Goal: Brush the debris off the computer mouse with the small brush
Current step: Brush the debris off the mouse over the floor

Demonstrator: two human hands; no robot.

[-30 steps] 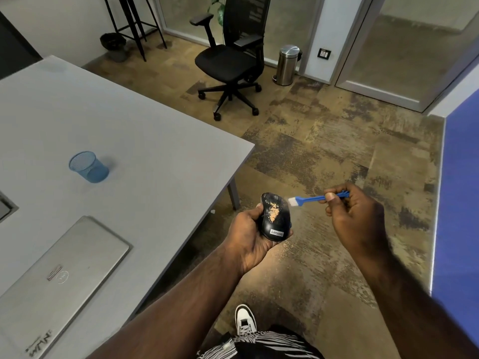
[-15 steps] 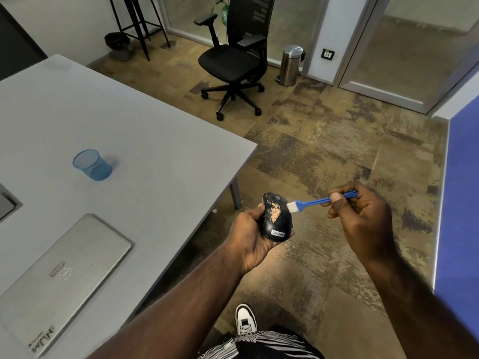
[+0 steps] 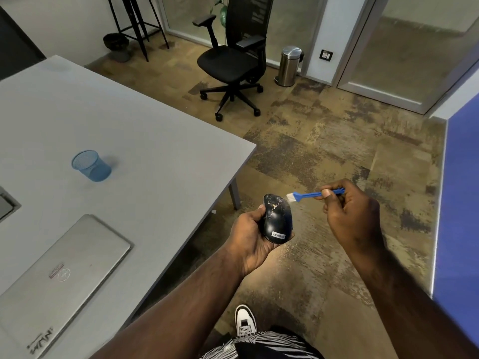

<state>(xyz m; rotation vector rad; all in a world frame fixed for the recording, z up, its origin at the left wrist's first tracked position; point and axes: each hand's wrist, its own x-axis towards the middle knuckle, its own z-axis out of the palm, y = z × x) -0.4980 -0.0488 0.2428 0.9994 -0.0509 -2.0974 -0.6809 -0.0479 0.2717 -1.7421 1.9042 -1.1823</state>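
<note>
My left hand (image 3: 252, 237) grips a black computer mouse (image 3: 277, 220) with a white label near its lower end, held over the floor just off the table's corner. Only a few pale specks of debris show near the mouse's top. My right hand (image 3: 350, 213) pinches the blue handle of a small brush (image 3: 307, 195). Its white bristles sit at the mouse's upper right edge, touching or almost touching it.
A grey table (image 3: 155, 156) fills the left, carrying a blue mesh cup (image 3: 90, 165) and a closed silver laptop (image 3: 57, 275). A black office chair (image 3: 233, 60) and a steel bin (image 3: 290, 66) stand behind. A blue panel (image 3: 461, 203) is on the right. My white shoe (image 3: 245, 320) is below.
The orange patch of debris on the mouse's back is gone; only specks stay near the top. The brush swept across the mouse and now sits at its upper right edge.
</note>
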